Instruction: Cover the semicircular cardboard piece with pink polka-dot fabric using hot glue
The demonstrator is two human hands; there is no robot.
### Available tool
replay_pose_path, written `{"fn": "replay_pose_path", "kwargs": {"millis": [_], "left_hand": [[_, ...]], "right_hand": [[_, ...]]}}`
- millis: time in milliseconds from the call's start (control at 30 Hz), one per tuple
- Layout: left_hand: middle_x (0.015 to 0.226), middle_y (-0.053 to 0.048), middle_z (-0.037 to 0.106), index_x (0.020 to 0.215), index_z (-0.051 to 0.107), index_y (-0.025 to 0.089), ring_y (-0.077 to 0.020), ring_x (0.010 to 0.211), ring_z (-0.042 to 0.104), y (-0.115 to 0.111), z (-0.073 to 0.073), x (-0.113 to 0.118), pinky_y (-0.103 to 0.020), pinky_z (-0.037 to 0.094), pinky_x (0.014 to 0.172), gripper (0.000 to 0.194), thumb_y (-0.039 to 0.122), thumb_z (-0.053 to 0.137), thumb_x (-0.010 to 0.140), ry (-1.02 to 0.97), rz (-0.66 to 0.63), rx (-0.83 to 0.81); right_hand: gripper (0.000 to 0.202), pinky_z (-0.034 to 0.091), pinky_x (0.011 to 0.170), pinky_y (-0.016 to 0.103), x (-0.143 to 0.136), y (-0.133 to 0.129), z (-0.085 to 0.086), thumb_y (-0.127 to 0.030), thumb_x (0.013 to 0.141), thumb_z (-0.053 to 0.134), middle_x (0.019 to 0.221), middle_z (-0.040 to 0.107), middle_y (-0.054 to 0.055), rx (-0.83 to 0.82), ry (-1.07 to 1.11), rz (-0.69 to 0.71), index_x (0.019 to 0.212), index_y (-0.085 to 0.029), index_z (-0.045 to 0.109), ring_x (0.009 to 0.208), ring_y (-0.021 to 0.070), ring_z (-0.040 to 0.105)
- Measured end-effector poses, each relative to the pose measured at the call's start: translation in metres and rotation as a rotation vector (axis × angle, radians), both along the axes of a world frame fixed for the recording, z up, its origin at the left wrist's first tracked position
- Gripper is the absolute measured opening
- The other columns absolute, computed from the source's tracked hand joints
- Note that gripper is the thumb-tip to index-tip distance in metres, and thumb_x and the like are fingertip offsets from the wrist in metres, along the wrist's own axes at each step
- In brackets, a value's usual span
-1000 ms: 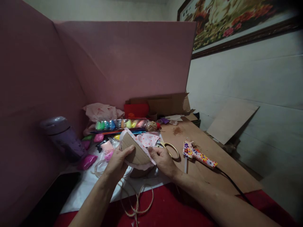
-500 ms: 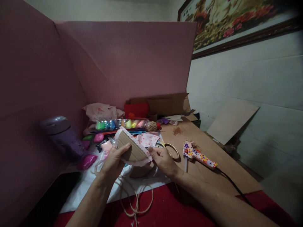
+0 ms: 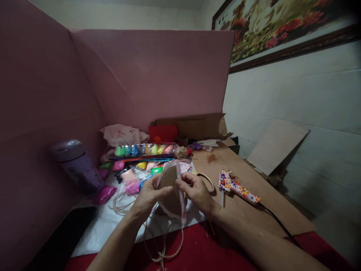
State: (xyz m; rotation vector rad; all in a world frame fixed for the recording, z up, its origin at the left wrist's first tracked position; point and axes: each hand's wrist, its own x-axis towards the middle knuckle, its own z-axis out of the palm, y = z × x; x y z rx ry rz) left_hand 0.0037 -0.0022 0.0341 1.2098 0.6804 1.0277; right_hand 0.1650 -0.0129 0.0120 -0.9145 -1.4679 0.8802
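Between both hands is a half-round piece of cardboard edged with pale pink, red-dotted fabric. My left hand grips its curved left side, thumb lying across the bare cardboard. On the straight right edge, my right hand pinches the fabric border with thumb and fingers. The piece stands tilted, straight edge nearly vertical. Below it, loops of twine spread over white paper and red cloth. Behind my right hand, gold-handled scissors are partly hidden. A flower-patterned glue gun lies to the right.
A purple bottle stands at the left beside a black flat object. Packets of coloured clay and a twine ball lie at the back. A cardboard sheet covers the right side, with the glue gun's cord crossing it.
The cardboard piece has turned clockwise, its straight edge going from slanted to nearly upright. My left hand has shifted right, and my right hand has moved up along the edge.
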Motion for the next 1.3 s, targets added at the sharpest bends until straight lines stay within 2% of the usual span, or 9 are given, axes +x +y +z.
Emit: {"fn": "replay_pose_path", "kwargs": {"millis": [200, 500, 667, 867, 1033, 1100, 1167, 1233, 1300], "left_hand": [[0.062, -0.002, 0.067, 0.069, 0.07, 0.014, -0.0151, 0.059, 0.059, 0.005, 0.003, -0.006, -0.025, 0.045, 0.059, 0.016, 0.019, 0.076, 0.055, 0.091, 0.149, 0.071], [0.072, -0.003, 0.07, 0.077, 0.075, 0.02, -0.0197, 0.074, 0.06, -0.001, 0.013, -0.007, -0.027, 0.046, 0.069, 0.024, 0.012, 0.075, 0.055, 0.041, 0.335, 0.267], [0.081, -0.004, 0.065, 0.085, 0.074, 0.027, -0.019, 0.078, 0.057, -0.001, 0.015, -0.012, -0.028, 0.044, 0.07, 0.022, 0.014, 0.066, 0.069, 0.202, 0.421, 0.662], [0.072, -0.004, 0.055, 0.094, 0.069, 0.026, -0.0161, 0.07, 0.048, 0.004, 0.007, -0.013, -0.03, 0.04, 0.063, 0.027, 0.01, 0.054, 0.078, 0.695, 0.473, 1.329], [0.075, -0.005, 0.057, 0.093, 0.066, 0.022, -0.0183, 0.076, 0.049, -0.006, 0.004, -0.006, -0.034, 0.042, 0.071, 0.021, 0.014, 0.06, 0.075, 0.831, 0.521, 1.56], [0.083, -0.006, 0.057, 0.098, 0.064, 0.023, -0.0199, 0.083, 0.05, -0.01, 0.005, -0.005, -0.038, 0.042, 0.079, 0.028, 0.011, 0.063, 0.072, 0.791, 0.603, 1.577], [0.099, -0.009, 0.056, 0.11, 0.059, 0.026, -0.0236, 0.097, 0.049, -0.011, 0.005, -0.006, -0.043, 0.038, 0.088, 0.044, 0.01, 0.066, 0.069, 0.721, 0.782, 1.514], [0.118, -0.011, 0.049, 0.125, 0.047, 0.027, -0.0278, 0.111, 0.043, -0.008, 0.007, -0.007, -0.047, 0.032, 0.095, 0.066, 0.012, 0.07, 0.065, 0.586, 0.989, 1.335], [0.126, -0.012, 0.045, 0.132, 0.037, 0.027, -0.0288, 0.118, 0.04, -0.003, 0.009, -0.009, -0.047, 0.028, 0.099, 0.078, 0.016, 0.072, 0.063, 0.38, 1.044, 1.063]], "right_hand": [[0.024, 0.042, 0.067, 0.026, 0.008, 0.004, 0.004, -0.041, 0.078, 0.058, 0.076, 0.056, 0.002, 0.023, 0.056, 0.027, 0.081, -0.017, 0.058, 0.072, 0.0153, 0.052], [0.056, 0.043, 0.079, 0.033, 0.026, -0.004, 0.024, -0.061, 0.072, 0.055, 0.097, 0.058, 0.008, 0.147, 0.04, 0.092, 0.111, -0.022, 0.051, 0.087, 0.0221, 0.054], [0.063, 0.042, 0.083, 0.036, 0.028, -0.014, 0.03, -0.065, 0.071, 0.05, 0.106, 0.056, 0.01, 0.304, -0.111, 0.006, 0.119, -0.024, 0.047, 0.096, 0.0257, 0.053], [0.034, 0.036, 0.084, 0.041, 0.024, -0.012, 0.028, -0.025, 0.079, 0.059, 0.103, 0.061, 0.008, 0.763, -0.665, -0.291, 0.112, -0.019, 0.054, 0.097, 0.0248, 0.049], [0.021, 0.035, 0.071, 0.037, 0.017, -0.013, 0.018, -0.014, 0.083, 0.05, 0.087, 0.066, 0.008, 0.937, -0.991, -0.449, 0.1, -0.015, 0.062, 0.081, 0.0217, 0.052], [0.023, 0.035, 0.069, 0.036, 0.019, -0.015, 0.017, -0.011, 0.084, 0.049, 0.089, 0.067, 0.009, 0.995, -1.016, -0.506, 0.103, -0.014, 0.061, 0.081, 0.021, 0.053], [0.027, 0.035, 0.071, 0.036, 0.023, -0.016, 0.017, -0.009, 0.083, 0.049, 0.093, 0.067, 0.009, 1.024, -0.987, -0.575, 0.108, -0.014, 0.06, 0.084, 0.0211, 0.054], [0.029, 0.036, 0.072, 0.035, 0.027, -0.017, 0.02, -0.01, 0.082, 0.05, 0.094, 0.066, 0.009, 1.023, -0.874, -0.639, 0.108, -0.016, 0.06, 0.085, 0.0211, 0.054], [0.026, 0.038, 0.072, 0.035, 0.028, -0.017, 0.023, -0.011, 0.082, 0.051, 0.091, 0.065, 0.009, 0.951, -0.667, -0.632, 0.104, -0.019, 0.063, 0.083, 0.0203, 0.055]]}}
